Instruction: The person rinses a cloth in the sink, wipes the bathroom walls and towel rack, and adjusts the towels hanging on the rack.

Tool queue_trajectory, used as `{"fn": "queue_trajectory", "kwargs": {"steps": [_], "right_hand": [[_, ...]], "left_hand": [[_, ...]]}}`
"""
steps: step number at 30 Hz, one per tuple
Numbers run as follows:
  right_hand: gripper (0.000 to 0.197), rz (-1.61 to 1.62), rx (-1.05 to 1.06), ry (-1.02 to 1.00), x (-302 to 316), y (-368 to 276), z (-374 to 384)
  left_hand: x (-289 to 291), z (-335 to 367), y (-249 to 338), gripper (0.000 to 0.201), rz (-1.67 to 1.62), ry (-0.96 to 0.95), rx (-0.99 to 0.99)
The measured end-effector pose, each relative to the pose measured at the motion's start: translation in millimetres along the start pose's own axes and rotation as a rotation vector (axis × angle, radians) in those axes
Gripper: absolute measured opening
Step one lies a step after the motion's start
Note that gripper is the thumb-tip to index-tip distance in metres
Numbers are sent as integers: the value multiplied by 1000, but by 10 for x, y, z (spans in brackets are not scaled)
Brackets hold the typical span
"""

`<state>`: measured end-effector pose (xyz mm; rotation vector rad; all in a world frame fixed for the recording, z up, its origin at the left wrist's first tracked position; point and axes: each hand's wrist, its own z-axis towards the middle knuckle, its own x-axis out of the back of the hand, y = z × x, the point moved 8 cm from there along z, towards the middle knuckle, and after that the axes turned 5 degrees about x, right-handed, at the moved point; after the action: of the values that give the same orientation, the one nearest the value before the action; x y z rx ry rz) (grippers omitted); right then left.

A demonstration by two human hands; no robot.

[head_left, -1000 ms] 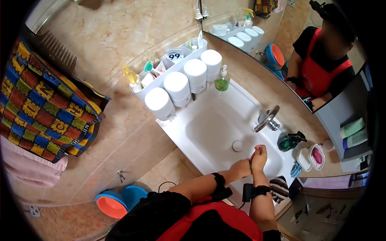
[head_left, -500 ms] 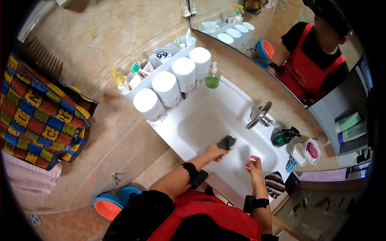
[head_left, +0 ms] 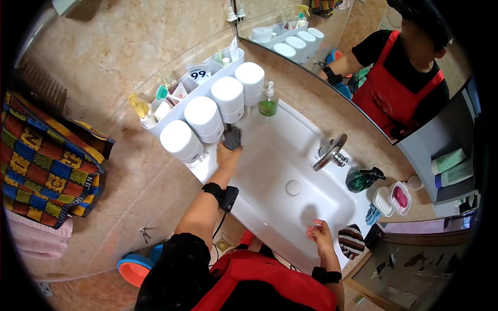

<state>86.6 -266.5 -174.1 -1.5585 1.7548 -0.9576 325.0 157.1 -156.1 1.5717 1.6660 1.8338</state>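
Observation:
My left hand [head_left: 229,156] reaches to the far left end of the white sink [head_left: 316,137]. Its fingers close on a small dark grey pad-like thing [head_left: 234,137]; its exact kind is unclear. That thing is right beside the row of white cups hung on a caddy, next to the white cup [head_left: 204,119]. My right hand [head_left: 321,236] hovers over the sink's near right part, fingers loosely bent and apart, holding nothing. A round drain plug [head_left: 293,187] lies between the two hands.
A chrome faucet [head_left: 332,153] stands at the sink's back edge. Soap bottles, one clear green [head_left: 268,101] and one dark green [head_left: 363,179], flank it. A soap dish [head_left: 399,197] and a striped cloth [head_left: 351,242] lie at right. Basins [head_left: 136,268] stand lower left.
My left hand has carried the dark grey pad-like thing from mid-sink up and left to the cups. My right hand has shifted slightly down and left, its fingers still apart.

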Motion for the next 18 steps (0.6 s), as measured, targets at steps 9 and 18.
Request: {"fn": "queue_trajectory", "kwargs": {"steps": [9,18], "right_hand": [[34,-117,-29,-103,-116,167,-25],[27,-237,4,-217,-245,100,15]], "left_hand": [[335,126,176,68,453,366,-290],[171,320,-99,51,271,333,-222]]}}
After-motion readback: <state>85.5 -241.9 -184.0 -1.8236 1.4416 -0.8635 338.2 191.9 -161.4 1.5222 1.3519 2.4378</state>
